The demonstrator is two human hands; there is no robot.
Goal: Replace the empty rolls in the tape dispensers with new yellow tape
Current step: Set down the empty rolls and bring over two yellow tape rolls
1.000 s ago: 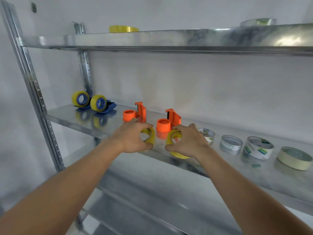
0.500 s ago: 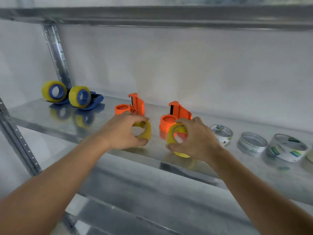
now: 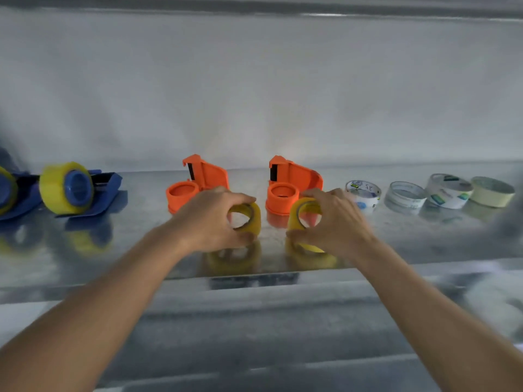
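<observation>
The head view, the only 1 here, looks down on a metal shelf (image 3: 396, 247) where both hands work side by side. The left hand (image 3: 210, 219) curls its fingers and thumb round a yellow roll (image 3: 250, 219), held on edge just above the shelf, in front of and slightly right of the left dispenser (image 3: 195, 185). The right hand (image 3: 331, 219) grips a second roll (image 3: 297, 216) the same way, thumb low and fingers over the top, just in front of the right dispenser (image 3: 291, 188). Both orange dispensers show bare round hubs, so neither new roll looks mounted yet. At the far left, 2 blue dispensers (image 3: 82, 193) already carry yellow tape. To the right lie 4 spent or odd rolls (image 3: 407, 193) in a row, well clear of the hands. As for handling, each yellow roll is probably light and fairly stiff, a wound ring that keeps its shape under a firm pinch, though the glossy outer face may be a little slippery and the loose tape end could stick to skin. The safest hold seems to be the 1 in use: thumb and fingers across the outer rim, leaving the core hole open so it can slide over a hub. The orange dispensers look light enough to skid on the smooth metal when a roll is pressed on, so a steadying touch may be needed.
</observation>
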